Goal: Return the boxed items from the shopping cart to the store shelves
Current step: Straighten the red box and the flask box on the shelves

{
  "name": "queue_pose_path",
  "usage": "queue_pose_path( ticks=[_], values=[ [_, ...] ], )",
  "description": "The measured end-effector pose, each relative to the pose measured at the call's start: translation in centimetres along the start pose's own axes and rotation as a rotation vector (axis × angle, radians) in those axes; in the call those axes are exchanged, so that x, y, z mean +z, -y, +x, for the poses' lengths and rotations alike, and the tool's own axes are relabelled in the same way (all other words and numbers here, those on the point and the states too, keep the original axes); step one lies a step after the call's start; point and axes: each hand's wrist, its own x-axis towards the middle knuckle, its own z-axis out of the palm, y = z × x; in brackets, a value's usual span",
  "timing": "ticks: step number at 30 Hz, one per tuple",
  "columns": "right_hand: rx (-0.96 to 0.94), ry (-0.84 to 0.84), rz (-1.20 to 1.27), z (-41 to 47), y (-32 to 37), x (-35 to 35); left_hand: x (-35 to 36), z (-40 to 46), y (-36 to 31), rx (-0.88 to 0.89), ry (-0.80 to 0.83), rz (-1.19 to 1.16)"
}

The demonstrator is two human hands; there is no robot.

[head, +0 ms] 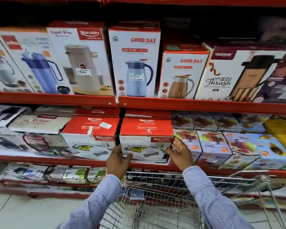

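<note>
A red-and-white casserole box marked Signa Marbella rests on the middle red shelf, directly above the wire shopping cart. My left hand presses against the box's lower left front corner, fingers spread. At the box's right edge, my right hand lies with its fingers curled around that side. A matching casserole box sits just to its left, separated by a narrow dark gap. The cart basket below looks empty in the visible part.
Flask and jug boxes line the upper shelf. Juicer boxes crowd the middle shelf right of my right hand. Flat packaged items fill the bottom shelf. Pale floor tiles lie at lower left.
</note>
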Motion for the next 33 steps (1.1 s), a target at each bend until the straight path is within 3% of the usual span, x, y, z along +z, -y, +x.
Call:
queue_pose_path(
  ticks=[11, 33],
  values=[
    [0.138, -0.030, -0.031, -0.8, 1.1, 0.8, 0.6, 1.9, 1.4, 0.018, 0.073, 0.059],
    [0.189, -0.041, 0.016, -2.0, 1.2, 1.5, 0.1, 2.0, 2.5, 0.102, 0.139, 0.090]
  ],
)
